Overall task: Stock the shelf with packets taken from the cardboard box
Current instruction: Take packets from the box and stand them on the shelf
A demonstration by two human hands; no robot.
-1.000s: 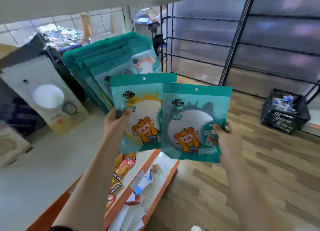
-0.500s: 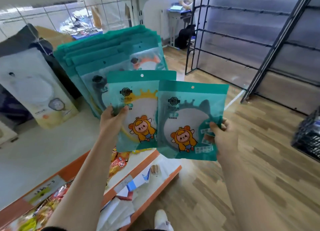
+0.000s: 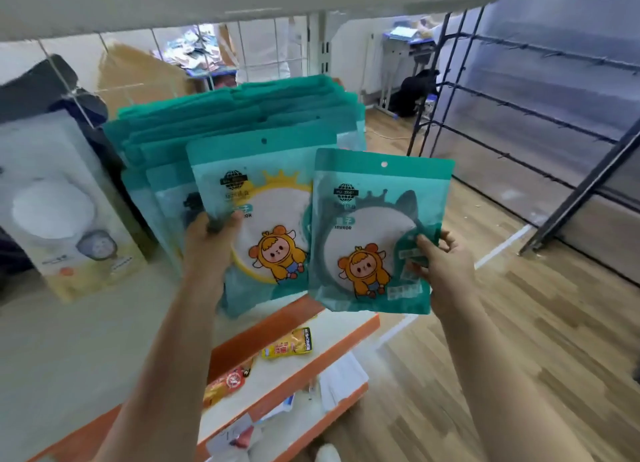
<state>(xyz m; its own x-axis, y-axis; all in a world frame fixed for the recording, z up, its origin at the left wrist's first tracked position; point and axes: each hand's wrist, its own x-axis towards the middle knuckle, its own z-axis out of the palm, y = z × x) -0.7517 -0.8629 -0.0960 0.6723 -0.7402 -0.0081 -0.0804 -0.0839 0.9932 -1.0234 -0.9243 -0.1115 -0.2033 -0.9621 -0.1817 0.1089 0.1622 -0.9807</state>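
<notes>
Holding two teal mirror packets up to the stocked row.
My left hand [image 3: 211, 240] pinches the yellow-crowned packet [image 3: 270, 198] by its left edge, centre frame, in front of the standing packet row [image 3: 225, 122] on the white shelf [image 3: 69, 340]. My right hand [image 3: 446, 271] pinches the dark-crowned packet [image 3: 374, 219] by its right edge, just beside it. I'd seat the left one upright and flush first, then the right. Each pouch shows a round mirror through its window. At lower centre, the orange-edged lower shelf [image 3: 346, 326] holds snack sachets [image 3: 287, 347].
</notes>
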